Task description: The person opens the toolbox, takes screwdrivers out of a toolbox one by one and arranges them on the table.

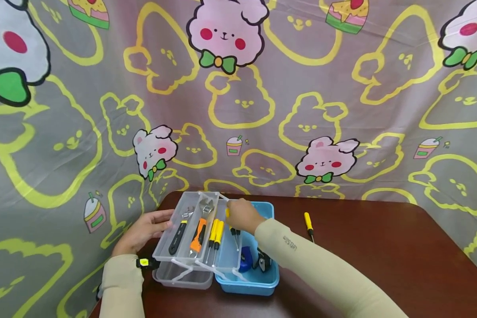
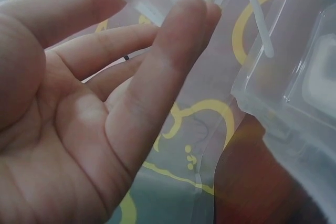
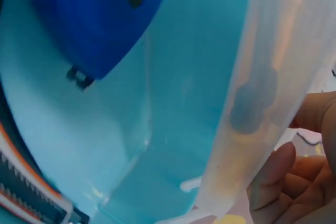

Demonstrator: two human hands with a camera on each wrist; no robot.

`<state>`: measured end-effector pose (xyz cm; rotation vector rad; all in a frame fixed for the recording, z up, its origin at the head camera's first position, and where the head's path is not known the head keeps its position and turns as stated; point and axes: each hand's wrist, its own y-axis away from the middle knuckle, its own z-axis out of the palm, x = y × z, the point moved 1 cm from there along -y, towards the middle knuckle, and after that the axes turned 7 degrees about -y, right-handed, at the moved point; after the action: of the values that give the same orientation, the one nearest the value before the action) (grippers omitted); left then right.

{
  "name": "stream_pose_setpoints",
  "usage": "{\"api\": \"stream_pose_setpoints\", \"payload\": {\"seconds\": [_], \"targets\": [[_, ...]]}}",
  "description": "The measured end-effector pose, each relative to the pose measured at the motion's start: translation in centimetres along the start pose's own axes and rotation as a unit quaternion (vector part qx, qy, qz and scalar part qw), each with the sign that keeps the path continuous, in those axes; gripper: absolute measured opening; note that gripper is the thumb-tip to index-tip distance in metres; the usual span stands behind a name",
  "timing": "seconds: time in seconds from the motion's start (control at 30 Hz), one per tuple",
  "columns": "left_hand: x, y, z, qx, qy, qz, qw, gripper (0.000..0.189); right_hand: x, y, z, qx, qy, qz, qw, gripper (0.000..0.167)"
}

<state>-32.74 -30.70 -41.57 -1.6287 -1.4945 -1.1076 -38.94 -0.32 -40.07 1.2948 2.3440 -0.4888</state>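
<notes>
My left hand (image 1: 145, 229) has mostly straight fingers at the left side of a clear tool tray (image 1: 164, 247). In the left wrist view, its fingers (image 2: 181, 30) reach the tray's edge. My right hand (image 1: 243, 215) is over the tray's far right part and pinches a yellow-handled screwdriver (image 1: 228, 213), mostly hidden by the fingers. Two thin shafts (image 1: 236, 242) point down below that hand. Inside the tray lie a black-handled adjustable wrench (image 1: 179, 236), an orange-handled one (image 1: 198, 234) and two yellow screwdrivers (image 1: 218, 232).
Under the raised tray stand a blue toolbox base (image 1: 248, 288) and a clear lower compartment (image 1: 183, 280). The blue base contains a blue tape measure (image 1: 245, 259) and a dark tool (image 1: 263, 261). Another yellow screwdriver (image 1: 308, 223) lies on the brown table (image 1: 381, 247). A patterned curtain (image 1: 262, 101) hangs behind.
</notes>
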Motion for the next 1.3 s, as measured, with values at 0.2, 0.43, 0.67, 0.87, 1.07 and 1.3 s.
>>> {"api": "stream_pose_setpoints", "payload": {"seconds": [0.2, 0.43, 0.67, 0.87, 1.07, 1.3], "targets": [[0.7, -0.2, -0.1, -0.001, 0.003, -0.005, 1.0, 0.057, 0.1, 0.1, -0.8, 0.012, -0.076, 0.048, 0.9958, 0.052], [0.4, 0.0, 0.2, 0.006, 0.004, -0.016, 0.9998, 0.057, 0.6, 0.7, -0.6, 0.032, -0.126, 0.053, 0.9902, 0.052], [0.3, 0.0, 0.5, 0.01, 0.0, -0.021, 0.9997, 0.058, 1.1, 1.0, -0.3, 0.064, -0.172, 0.053, 0.9816, 0.05], [0.5, 0.0, 0.5, 0.012, -0.001, -0.018, 0.9998, 0.056, 1.2, 1.1, -0.8, 0.068, -0.208, 0.065, 0.9736, 0.055], [0.4, 0.0, 0.6, 0.012, 0.005, -0.015, 0.9998, 0.055, 1.2, 1.4, -1.4, 0.054, -0.261, 0.067, 0.9614, 0.047], [0.1, 0.3, 0.3, 0.008, 0.002, -0.006, 0.9999, 0.056, 1.1, 1.7, -1.5, 0.054, -0.354, 0.066, 0.9314, 0.039]]}}
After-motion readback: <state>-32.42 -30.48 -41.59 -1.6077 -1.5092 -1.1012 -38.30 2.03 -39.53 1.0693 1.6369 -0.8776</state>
